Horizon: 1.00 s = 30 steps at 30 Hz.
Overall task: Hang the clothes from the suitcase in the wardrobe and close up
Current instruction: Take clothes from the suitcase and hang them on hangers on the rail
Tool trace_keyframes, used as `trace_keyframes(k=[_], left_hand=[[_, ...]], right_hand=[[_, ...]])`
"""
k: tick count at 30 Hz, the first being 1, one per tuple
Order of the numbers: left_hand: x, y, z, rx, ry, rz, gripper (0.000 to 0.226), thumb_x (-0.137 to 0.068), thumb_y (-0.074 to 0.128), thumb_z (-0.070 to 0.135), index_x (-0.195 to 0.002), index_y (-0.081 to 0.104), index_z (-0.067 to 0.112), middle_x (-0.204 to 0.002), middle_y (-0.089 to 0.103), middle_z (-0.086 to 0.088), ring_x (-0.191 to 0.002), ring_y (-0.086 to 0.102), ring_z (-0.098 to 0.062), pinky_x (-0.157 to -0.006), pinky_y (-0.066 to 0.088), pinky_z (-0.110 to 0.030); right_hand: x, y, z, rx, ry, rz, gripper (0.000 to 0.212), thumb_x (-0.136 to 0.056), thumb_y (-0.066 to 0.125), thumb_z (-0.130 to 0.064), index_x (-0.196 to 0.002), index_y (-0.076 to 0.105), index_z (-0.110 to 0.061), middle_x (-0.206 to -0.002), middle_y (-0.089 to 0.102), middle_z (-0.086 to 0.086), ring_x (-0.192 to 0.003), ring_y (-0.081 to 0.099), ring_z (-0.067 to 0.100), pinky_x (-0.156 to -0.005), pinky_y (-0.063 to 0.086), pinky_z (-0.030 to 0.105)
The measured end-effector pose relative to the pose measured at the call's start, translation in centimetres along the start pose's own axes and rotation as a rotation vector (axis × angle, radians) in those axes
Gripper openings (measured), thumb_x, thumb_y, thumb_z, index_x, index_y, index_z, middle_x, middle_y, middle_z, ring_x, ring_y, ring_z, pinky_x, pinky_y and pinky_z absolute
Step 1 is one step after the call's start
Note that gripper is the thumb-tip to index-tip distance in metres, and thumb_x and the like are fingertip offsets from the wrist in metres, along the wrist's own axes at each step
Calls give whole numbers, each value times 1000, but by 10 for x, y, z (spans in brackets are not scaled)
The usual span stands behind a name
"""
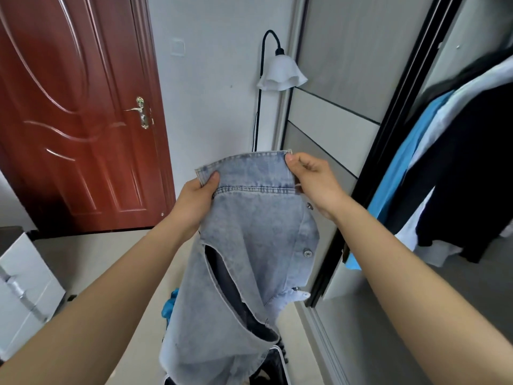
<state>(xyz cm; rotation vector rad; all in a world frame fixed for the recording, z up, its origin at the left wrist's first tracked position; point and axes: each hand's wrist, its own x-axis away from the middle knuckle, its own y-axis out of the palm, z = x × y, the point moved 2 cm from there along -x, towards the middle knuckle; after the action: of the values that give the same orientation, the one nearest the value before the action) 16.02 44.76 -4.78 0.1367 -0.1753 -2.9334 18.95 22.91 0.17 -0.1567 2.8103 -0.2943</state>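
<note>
Head view: left hand (198,197) and right hand (315,180), fingers (290,158) clamped on the collar corners, hold the denim vest (249,245) spread just left of the open wardrobe (399,112), likely to square it for a hanger.

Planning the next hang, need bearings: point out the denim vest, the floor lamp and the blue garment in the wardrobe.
denim vest (249,245), head view, on the panel below its collar.
floor lamp (281,75), head view, on its white shade.
blue garment (399,168), head view, on its hanging fabric.
</note>
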Motion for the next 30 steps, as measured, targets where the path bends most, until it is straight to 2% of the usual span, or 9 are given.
trace_keyframes(k=[4,8,12,15,17,21,23,27,30], left_hand=[[-1,-1,7,150,-128,-3,31,-99,50,34,-110,68,11,-105,73,-7,-96,70,-22,-82,55,-35],[-1,1,12,203,-158,13,33,-99,51,35,-110,68,10,-106,73,-8,-96,70,-23,-84,55,-34],[4,0,15,264,-209,28,32,-97,54,38,-106,70,12,-103,74,-7,-96,69,-23,-85,55,-35],[4,-3,20,326,-263,-4,38,-94,56,43,-112,70,12,-106,73,-8,-100,69,-25,-88,54,-37],[2,-6,23,337,-271,-6,41,-93,58,44,-116,69,11,-109,72,-10,-103,68,-27,-94,52,-40],[1,-11,30,287,-235,23,37,-93,60,41,-112,70,11,-106,73,-9,-97,70,-25,-90,55,-39],[-4,-20,33,244,-184,67,31,-94,60,38,-107,70,12,-104,74,-8,-93,72,-23,-85,56,-37],[-17,-44,34,1,-58,158,18,-95,59,32,-105,65,19,-91,70,1,-75,63,-14,-68,53,-25],[-12,-60,22,-396,159,343,24,-91,62,31,-111,53,21,-93,56,-2,-74,53,-20,-65,46,-29]], right_hand=[[7,-1,2,-252,228,-178,30,-92,62,-34,-105,70,-9,-96,66,20,-76,61,25,-71,48,33],[20,2,14,-326,290,-323,23,-83,39,-7,-91,60,-10,-77,69,-1,-68,61,8,-64,39,25],[30,6,44,-156,343,-343,68,-60,37,16,-120,61,-3,-123,64,14,-100,62,16,-62,46,22],[44,12,60,19,364,-559,88,-66,44,27,-138,51,-24,-133,60,4,-124,55,22,-92,54,38],[55,21,65,73,330,-695,83,-71,59,13,-137,48,-38,-136,56,6,-132,46,31,-107,41,54],[60,46,53,143,202,-559,44,-80,70,-30,-121,59,-40,-131,61,-4,-123,54,13,-108,43,46],[53,51,40,144,155,-373,24,-90,57,-15,-106,71,-26,-115,70,8,-102,62,14,-102,46,51],[34,53,8,111,90,-151,28,-92,38,-3,-100,63,7,-98,71,21,-79,63,18,-78,55,36],[17,58,-19,91,21,-24,25,-92,38,-2,-70,48,3,-67,53,13,-65,47,15,-61,35,27]])
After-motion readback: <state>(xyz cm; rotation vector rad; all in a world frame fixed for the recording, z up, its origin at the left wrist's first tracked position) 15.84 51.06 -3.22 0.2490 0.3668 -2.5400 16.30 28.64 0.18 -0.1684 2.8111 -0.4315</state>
